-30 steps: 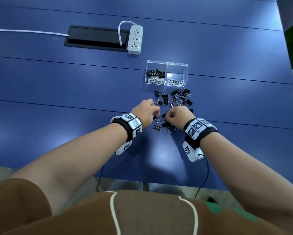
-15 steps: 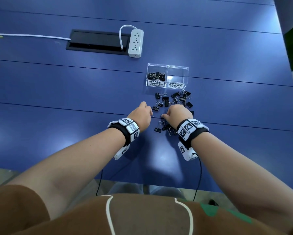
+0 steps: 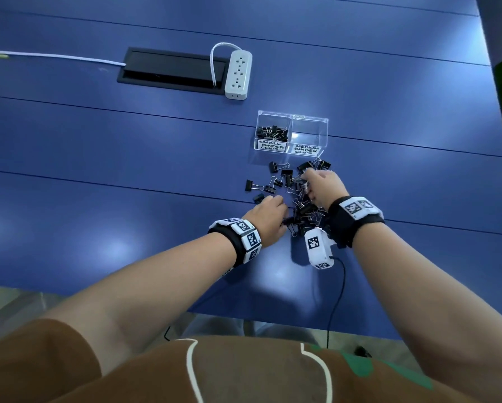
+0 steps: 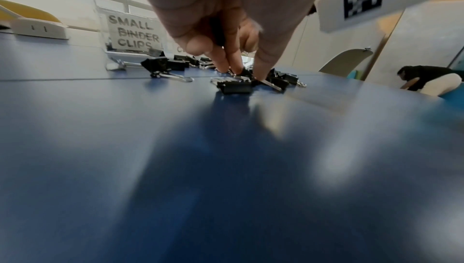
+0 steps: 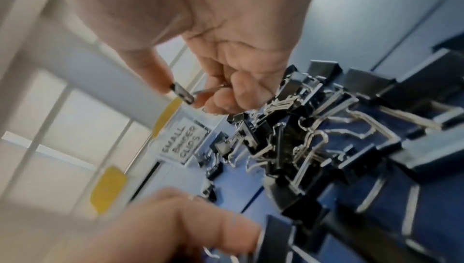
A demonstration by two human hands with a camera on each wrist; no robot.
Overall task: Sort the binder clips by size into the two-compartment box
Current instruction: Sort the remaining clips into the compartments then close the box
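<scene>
Small black binder clip [image 5: 182, 95] pinched in my right hand [image 3: 322, 186], near the clear two-compartment box [image 3: 292, 134].
My left hand [image 3: 268, 221] pinches another from the pile; I should lift slowly, avoiding tangled handles.

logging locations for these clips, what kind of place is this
Probably an office or meeting room: a long blue table with a built-in black cable hatch, a white power strip beside it, and yellow chairs by the windows.
</scene>
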